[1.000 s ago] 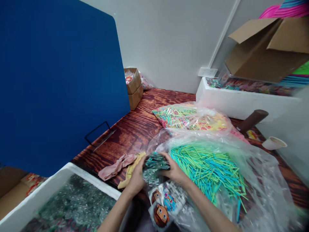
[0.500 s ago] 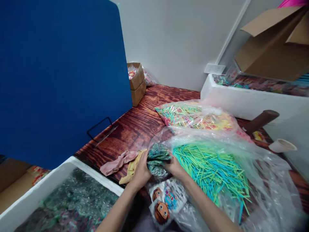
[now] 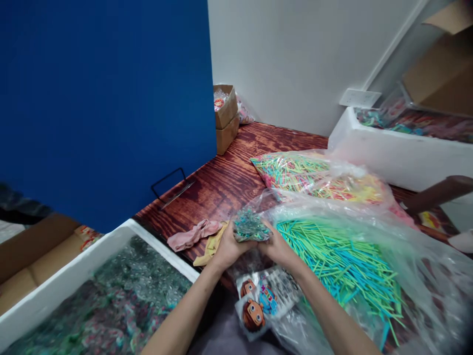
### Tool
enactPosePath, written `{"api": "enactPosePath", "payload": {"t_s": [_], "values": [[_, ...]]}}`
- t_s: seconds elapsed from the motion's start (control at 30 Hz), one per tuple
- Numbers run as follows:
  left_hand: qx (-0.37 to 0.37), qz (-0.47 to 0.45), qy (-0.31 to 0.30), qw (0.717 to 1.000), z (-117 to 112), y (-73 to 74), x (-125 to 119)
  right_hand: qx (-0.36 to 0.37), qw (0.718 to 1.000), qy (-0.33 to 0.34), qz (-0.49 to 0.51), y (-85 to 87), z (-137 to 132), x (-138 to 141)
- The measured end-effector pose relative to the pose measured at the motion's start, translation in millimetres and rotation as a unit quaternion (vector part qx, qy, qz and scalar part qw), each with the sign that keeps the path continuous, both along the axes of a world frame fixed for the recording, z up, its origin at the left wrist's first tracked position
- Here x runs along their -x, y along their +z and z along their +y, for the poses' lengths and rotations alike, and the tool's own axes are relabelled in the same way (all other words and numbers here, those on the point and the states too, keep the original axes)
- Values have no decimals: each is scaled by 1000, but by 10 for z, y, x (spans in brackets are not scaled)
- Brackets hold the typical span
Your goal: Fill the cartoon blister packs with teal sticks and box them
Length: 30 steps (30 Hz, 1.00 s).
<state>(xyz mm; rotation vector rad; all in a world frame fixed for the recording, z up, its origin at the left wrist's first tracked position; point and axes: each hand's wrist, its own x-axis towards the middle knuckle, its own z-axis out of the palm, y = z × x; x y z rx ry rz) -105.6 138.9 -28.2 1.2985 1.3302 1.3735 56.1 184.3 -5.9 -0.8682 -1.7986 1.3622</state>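
Observation:
Both my hands close round a bunch of small green shiny wrappers held above the near edge of the wooden table. My left hand grips the bunch from the left and my right hand grips it from the right, fingers wrapped. Just below the hands lies a stack of clear packets printed with a cartoon face. To the right, an open clear plastic bag holds many green and blue sticks.
A white foam box full of green wrappers stands at lower left. A pink cloth and a yellow cloth lie by my left hand. Behind are a bag of multicoloured sticks, another white foam box, cardboard boxes and a blue divider panel.
The view has swung to the left and my hands have drawn closer together, squeezing the green wrapper bunch into a tighter clump.

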Motion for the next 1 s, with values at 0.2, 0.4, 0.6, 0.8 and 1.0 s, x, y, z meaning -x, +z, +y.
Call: {"api": "enactPosePath", "payload": {"t_s": [0.2,0.4,0.6,0.8,1.0], "values": [[-6,-8,-33,999,-127,318,84,-46,999,0,-21,184,-113,33],[-33,-82,-39,995,-571,599,168,-94,992,55,-61,495,-461,163],[-18,-86,42,995,-1386,854,680,-147,959,205,-127,748,-857,683],[58,-28,127,990,-2429,822,1063,-155,933,302,-115,848,-1201,1308],[155,62,137,976,-3074,710,1229,-47,840,513,-172,709,-1534,1861]]}}
